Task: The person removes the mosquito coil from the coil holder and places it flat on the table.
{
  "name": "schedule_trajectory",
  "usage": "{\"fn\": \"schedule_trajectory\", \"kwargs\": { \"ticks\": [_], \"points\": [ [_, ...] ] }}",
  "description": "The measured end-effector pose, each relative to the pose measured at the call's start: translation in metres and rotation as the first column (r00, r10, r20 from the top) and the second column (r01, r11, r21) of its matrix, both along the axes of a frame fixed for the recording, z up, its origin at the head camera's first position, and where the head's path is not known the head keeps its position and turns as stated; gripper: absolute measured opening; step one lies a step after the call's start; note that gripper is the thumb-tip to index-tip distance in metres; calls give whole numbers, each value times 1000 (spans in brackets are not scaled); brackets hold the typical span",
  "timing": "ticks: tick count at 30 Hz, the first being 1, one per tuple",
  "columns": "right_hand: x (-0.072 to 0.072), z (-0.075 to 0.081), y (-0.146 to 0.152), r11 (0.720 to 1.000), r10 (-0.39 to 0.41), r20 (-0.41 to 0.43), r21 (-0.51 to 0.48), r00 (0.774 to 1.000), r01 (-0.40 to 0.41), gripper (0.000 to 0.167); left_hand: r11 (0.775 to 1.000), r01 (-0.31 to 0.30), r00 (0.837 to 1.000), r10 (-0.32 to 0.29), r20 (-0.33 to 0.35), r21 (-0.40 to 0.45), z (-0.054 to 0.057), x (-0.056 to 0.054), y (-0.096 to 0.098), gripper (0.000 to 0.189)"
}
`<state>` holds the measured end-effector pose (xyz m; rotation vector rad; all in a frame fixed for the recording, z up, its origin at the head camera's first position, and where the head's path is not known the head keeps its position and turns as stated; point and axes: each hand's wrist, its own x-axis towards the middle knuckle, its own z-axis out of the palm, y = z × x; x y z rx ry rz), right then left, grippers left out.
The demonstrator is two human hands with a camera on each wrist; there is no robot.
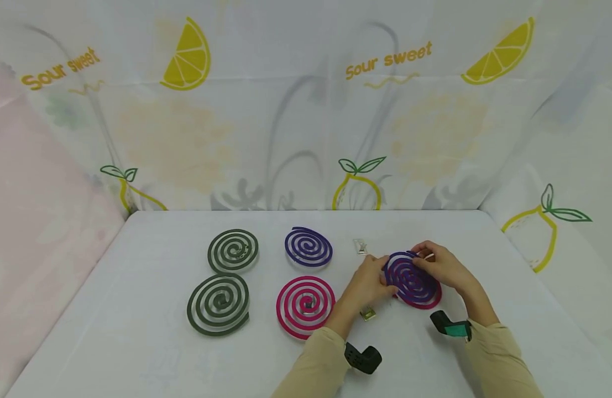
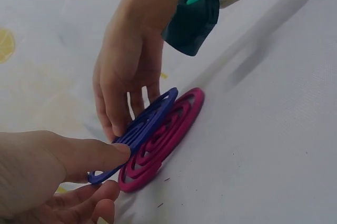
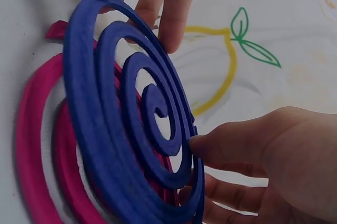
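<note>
Both hands hold a blue mosquito coil (image 1: 404,268) by opposite edges, tilted over a pink mosquito coil (image 1: 432,305) on the table. My left hand (image 1: 369,281) pinches its left edge, the thumb on the near face in the left wrist view. On the far side, my right hand (image 1: 446,269) grips the edge between thumb and fingers (image 3: 226,192). The pink coil (image 2: 181,121) lies partly covered by the blue one, and the two are close together along one side. Whether they touch there, I cannot tell.
Two dark green coils (image 1: 233,250) lie at the left. Another blue coil (image 1: 308,247) sits mid-table, behind a second pink coil (image 1: 306,284). Small metal coil stands (image 1: 367,314) lie near my left hand, one (image 1: 360,246) farther back. A printed cloth (image 1: 266,110) hangs behind the table.
</note>
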<state>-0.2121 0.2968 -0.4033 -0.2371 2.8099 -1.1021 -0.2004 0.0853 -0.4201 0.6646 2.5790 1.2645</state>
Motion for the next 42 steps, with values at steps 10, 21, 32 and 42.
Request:
{"fn": "schedule_trajectory", "kwargs": {
  "ticks": [10, 21, 32, 42],
  "points": [
    [0, 0, 4, 999, 35, -8, 34, 999, -34, 25, 994, -14, 1000, 13, -3, -105, -3, 3, 5, 70],
    [-1, -2, 6, 994, 45, -20, 100, 999, -43, 25, 973, 41, 996, -58, -72, -227, 2, 4, 5, 58],
    [1, -1, 4, 989, 73, -22, 133, 997, -70, 22, 973, 83, 994, -96, -47, -217, 2, 5, 5, 51],
    [1, 0, 4, 987, 84, -49, 143, 995, -77, 22, 971, 79, 994, -94, -53, -228, 1, 4, 6, 51]
  ]
}}
